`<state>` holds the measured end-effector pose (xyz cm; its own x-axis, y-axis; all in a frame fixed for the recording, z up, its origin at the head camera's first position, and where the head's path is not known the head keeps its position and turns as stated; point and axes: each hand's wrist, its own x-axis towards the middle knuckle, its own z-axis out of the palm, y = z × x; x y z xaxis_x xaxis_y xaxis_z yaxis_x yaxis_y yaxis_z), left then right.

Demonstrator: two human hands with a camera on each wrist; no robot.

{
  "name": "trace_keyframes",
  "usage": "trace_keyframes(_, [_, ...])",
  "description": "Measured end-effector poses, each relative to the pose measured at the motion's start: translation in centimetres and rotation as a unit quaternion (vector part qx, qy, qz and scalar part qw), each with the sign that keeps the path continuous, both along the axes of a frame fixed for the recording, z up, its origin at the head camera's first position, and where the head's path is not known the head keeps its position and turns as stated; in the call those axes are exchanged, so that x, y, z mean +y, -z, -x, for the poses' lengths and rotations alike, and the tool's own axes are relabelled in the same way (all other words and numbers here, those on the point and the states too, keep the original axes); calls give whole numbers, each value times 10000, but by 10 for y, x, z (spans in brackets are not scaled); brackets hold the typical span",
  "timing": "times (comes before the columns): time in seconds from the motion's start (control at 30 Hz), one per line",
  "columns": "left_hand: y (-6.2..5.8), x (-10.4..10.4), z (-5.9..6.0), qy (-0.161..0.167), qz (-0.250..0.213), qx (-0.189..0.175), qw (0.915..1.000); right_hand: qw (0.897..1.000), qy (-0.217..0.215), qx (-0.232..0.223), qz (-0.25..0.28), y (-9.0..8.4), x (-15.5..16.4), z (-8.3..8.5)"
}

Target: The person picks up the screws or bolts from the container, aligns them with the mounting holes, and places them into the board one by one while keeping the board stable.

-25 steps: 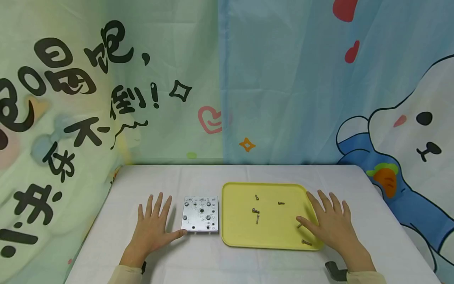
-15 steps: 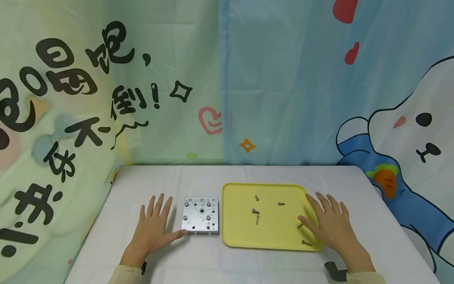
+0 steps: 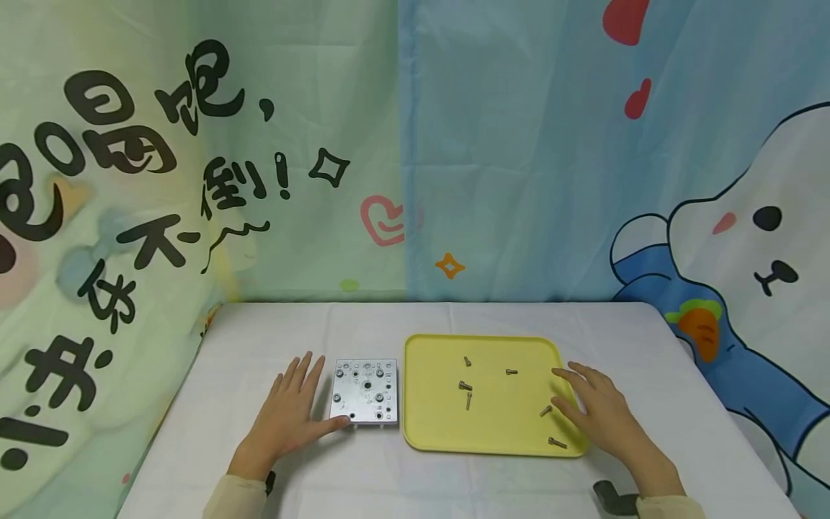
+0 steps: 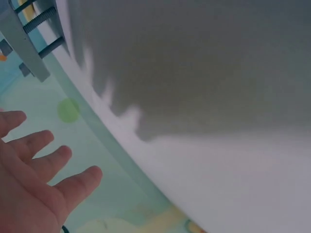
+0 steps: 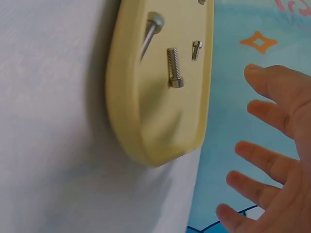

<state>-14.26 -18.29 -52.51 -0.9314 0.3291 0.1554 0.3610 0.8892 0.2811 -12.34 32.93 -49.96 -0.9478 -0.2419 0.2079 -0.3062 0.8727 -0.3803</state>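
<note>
The person's left hand extends from the lower left, its back showing in the head view. Its four fingers lie nearly straight and close together there, slanting up and a little rightward, while the thumb stretches well out to the side. The left wrist view shows four digits with gaps between their tips. The right hand leans up and leftward from the lower right, fingers relaxed and slightly bent, thumb apart from the index finger. In the right wrist view, all five digits are spread, thumb uppermost.
</note>
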Motion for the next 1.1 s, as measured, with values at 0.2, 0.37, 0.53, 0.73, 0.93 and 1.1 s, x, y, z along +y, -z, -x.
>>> trace_keyframes(0.2, [1, 7, 7, 231, -83, -299, 9993, 9965, -129, -548, 623, 5, 2, 3])
trace_keyframes(0.37, [2, 13, 13, 358, -101, -616, 9974, 9947, -71, -834, 604, 11, 3, 6])
trace_keyframes(0.53, [3, 16, 16, 370, -131, -801, 9960, 9935, -210, -867, 703, 18, 6, 7])
trace_keyframes(0.73, [5, 18, 20, 349, -95, -941, 9949, 9945, -461, -636, 693, 26, 6, 8])
trace_keyframes(0.93, [5, 19, 22, 338, -68, -1073, 9936, 9961, -536, -372, 602, 28, 6, 8])
trace_keyframes(1.1, [6, 20, 23, 334, -182, -1139, 9928, 9969, -601, -49, 508, 30, 7, 10])
